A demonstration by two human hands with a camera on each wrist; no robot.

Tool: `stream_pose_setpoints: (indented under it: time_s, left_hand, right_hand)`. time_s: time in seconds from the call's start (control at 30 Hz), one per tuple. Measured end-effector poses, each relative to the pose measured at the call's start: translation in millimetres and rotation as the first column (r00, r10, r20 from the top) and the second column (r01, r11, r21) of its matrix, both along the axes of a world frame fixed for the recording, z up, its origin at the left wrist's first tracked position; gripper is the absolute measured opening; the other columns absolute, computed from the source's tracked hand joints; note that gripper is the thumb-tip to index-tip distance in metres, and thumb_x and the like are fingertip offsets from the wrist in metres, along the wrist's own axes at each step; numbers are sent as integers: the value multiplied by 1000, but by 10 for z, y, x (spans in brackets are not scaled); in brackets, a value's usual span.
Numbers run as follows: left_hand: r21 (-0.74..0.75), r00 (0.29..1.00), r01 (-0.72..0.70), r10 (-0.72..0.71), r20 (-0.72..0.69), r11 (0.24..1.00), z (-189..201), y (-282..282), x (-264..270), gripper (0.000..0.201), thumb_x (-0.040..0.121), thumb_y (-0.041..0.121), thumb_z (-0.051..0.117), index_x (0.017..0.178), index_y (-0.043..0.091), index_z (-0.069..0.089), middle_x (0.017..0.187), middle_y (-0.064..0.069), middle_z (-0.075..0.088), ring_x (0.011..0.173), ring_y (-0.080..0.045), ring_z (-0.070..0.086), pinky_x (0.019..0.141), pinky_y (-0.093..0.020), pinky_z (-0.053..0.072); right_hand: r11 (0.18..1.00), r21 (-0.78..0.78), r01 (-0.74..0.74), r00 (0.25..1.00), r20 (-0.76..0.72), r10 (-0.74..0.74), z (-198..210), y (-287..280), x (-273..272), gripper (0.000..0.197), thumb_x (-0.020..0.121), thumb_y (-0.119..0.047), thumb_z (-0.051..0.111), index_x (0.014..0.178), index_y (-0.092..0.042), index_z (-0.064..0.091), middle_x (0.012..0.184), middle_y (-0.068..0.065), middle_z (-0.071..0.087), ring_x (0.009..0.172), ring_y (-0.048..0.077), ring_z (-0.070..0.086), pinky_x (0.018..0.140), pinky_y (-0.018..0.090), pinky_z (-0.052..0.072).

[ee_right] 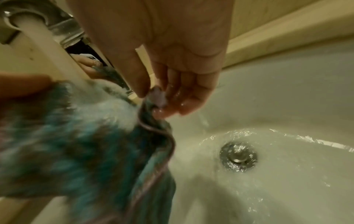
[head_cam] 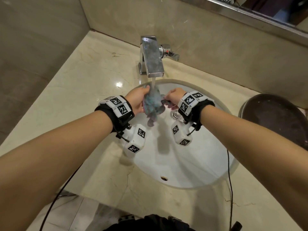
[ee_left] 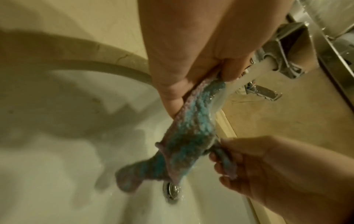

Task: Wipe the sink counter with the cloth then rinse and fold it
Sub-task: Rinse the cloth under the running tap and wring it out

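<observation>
A blue and pink knitted cloth [head_cam: 153,104] [ee_left: 191,134] [ee_right: 76,144] hangs wet under the running stream of the chrome faucet [head_cam: 152,55] over the white sink [head_cam: 191,164]. My left hand [head_cam: 138,99] [ee_left: 191,68] pinches the cloth's upper left edge between thumb and fingers. My right hand [head_cam: 175,96] [ee_right: 168,94] pinches its right edge by the pink border; the same hand [ee_left: 258,166] shows in the left wrist view. The cloth's lower end dangles just above the drain [ee_left: 171,189] [ee_right: 238,156]. Water pools around the drain.
A beige marble counter [head_cam: 93,77] surrounds the sink. The faucet handle [head_cam: 170,52] sticks out to the right of the spout. A dark round dish [head_cam: 276,117] sits on the counter at the right. A mirror edge [head_cam: 250,12] runs along the wall above.
</observation>
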State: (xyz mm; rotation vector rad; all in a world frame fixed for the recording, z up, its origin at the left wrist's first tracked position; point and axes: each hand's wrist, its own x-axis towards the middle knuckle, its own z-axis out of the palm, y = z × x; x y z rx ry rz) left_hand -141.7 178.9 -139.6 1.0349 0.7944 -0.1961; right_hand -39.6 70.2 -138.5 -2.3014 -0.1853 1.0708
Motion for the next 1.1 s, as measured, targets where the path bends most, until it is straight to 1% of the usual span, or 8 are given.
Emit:
stream_pose_setpoints:
  time_s: [0.1, 0.23, 0.43, 0.53, 0.7, 0.8, 0.93, 1.1]
  left_hand:
    - [17, 1000, 27, -27, 3, 999, 51, 41, -13, 28, 101, 32, 30, 117, 21, 51, 99, -1, 64, 92, -18, 62, 83, -38, 50]
    - [34, 998, 62, -61, -25, 998, 175, 70, -40, 28, 101, 34, 30, 104, 18, 54, 95, -1, 63, 90, -17, 61, 81, -37, 50]
    - [49, 995, 89, -87, -46, 995, 355, 59, -58, 28, 101, 32, 32, 97, 15, 55, 90, -2, 63, 80, -14, 61, 68, -29, 50]
    - [96, 991, 115, -107, -83, 989, 423, 69, -52, 29, 100, 33, 34, 105, 12, 54, 92, -4, 63, 79, -15, 62, 66, -30, 50]
    - [164, 974, 194, -169, -152, 967, 616, -19, -55, 28, 100, 31, 36, 90, 14, 56, 85, -3, 62, 71, -13, 61, 59, -24, 51]
    - [191, 951, 289, -258, -172, 938, 792, -68, -86, 32, 99, 31, 38, 111, 7, 56, 96, -8, 63, 82, -19, 60, 70, -32, 50]
    - [265, 932, 361, -336, -137, 894, 1123, -133, -77, 38, 98, 29, 41, 123, 2, 51, 102, -10, 65, 88, -21, 62, 76, -33, 53]
    - [346, 925, 376, -368, -92, 860, 1562, -284, -33, 24, 99, 24, 40, 88, 8, 53, 81, -6, 62, 71, -16, 60, 63, -27, 51]
  right_hand:
    - [996, -85, -8, 984, 179, 24, 83, -56, 128, 36, 94, -11, 47, 128, 0, 50, 107, 12, 62, 89, 25, 59, 68, 26, 47]
    - [989, 126, 82, 906, 404, -127, 417, 111, 275, 39, 98, -11, 39, 137, -10, 40, 125, 9, 57, 112, 26, 56, 86, 30, 45]
    - [998, -56, -11, 888, 458, 35, 679, 316, 303, 27, 94, -8, 45, 115, -2, 61, 114, 13, 62, 86, 28, 54, 71, 24, 38]
    - [990, -116, -79, 864, 487, 127, 738, 292, 251, 31, 94, -6, 44, 120, -2, 60, 119, 14, 62, 102, 31, 60, 78, 29, 45]
    - [967, -110, -232, 898, 357, 256, 752, 193, 138, 51, 91, -8, 49, 140, -9, 36, 115, 16, 60, 82, 23, 53, 58, 22, 42]
    - [961, -6, -276, 932, 243, 269, 653, 46, 8, 69, 86, -2, 54, 147, -12, 24, 127, 13, 56, 88, 19, 50, 52, 18, 36]
    - [901, 18, -433, 901, 51, 431, 655, -210, -210, 73, 78, -3, 66, 142, -19, 35, 133, 5, 52, 113, 20, 49, 87, 30, 44]
    - [926, 274, -259, 963, 6, 268, 673, -252, -419, 81, 61, -6, 78, 132, -8, 42, 124, 6, 59, 117, 24, 54, 106, 45, 42]
